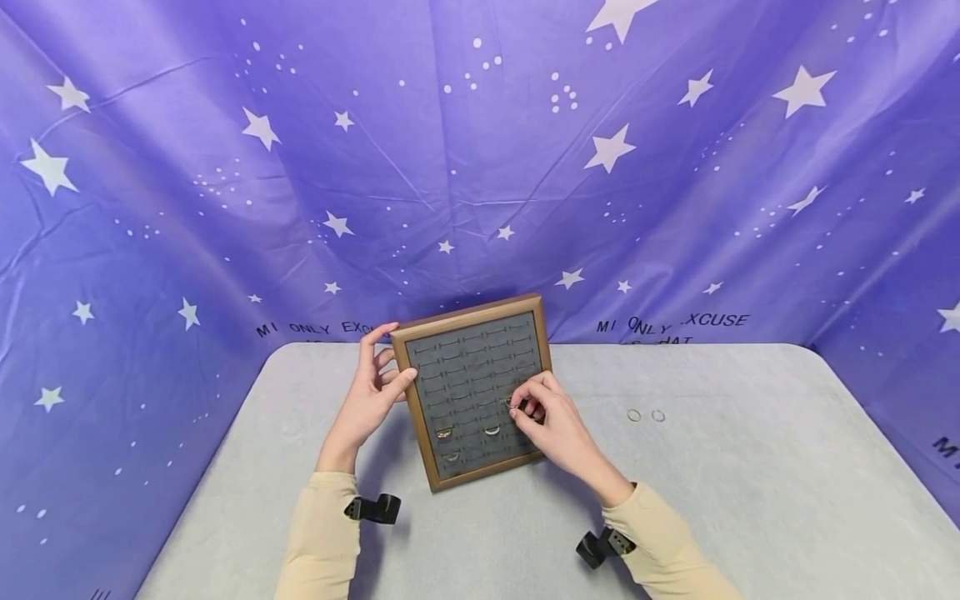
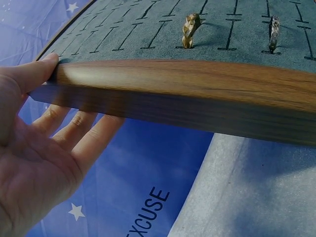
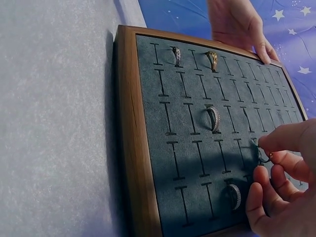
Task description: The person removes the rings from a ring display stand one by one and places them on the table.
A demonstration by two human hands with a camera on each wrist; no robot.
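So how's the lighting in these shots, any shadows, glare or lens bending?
Head view: bright overall, a soft shadow on the table beside the left sleeve; left wrist view: a pale sheen on the wooden frame, whose edge looks bowed; right wrist view: a shadow darkens the slotted pad beside the right hand.

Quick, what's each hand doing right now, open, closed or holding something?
Left hand: holding the tray by its side rim, thumb in front.
Right hand: pinching a ring at the tray's face.
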